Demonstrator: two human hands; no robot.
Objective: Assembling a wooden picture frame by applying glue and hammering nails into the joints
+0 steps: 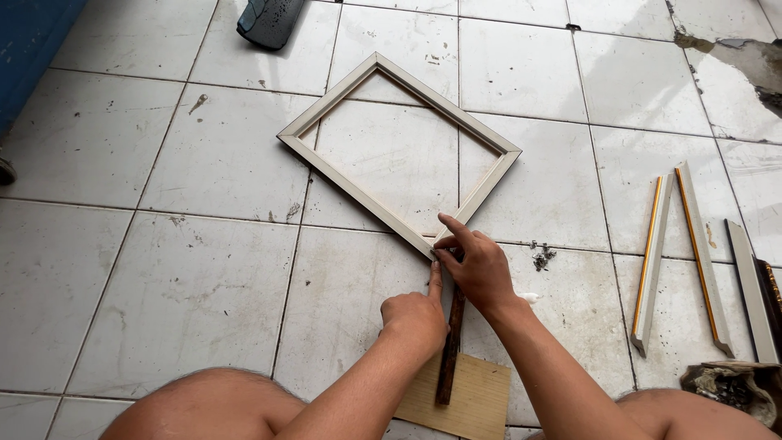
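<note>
A pale wooden picture frame [383, 195] lies flat on the white tiled floor [187, 285], turned like a diamond. My right hand [481, 269] pinches at the frame's near corner, fingers closed on something too small to make out. My left hand [417, 316] sits just below, index finger stretched up to the same corner. A dark brown tool handle [450, 350] runs from under my hands down onto a thin plywood piece [476, 399]. Which hand grips it is hidden.
A small pile of metal fasteners [541, 256] lies right of the corner. Loose moulding strips with gold edges [680, 253] rest at the right, beside a dark lumpy object [733, 391]. A dark shoe [269, 20] sits at top, a blue wall [32, 41] at left.
</note>
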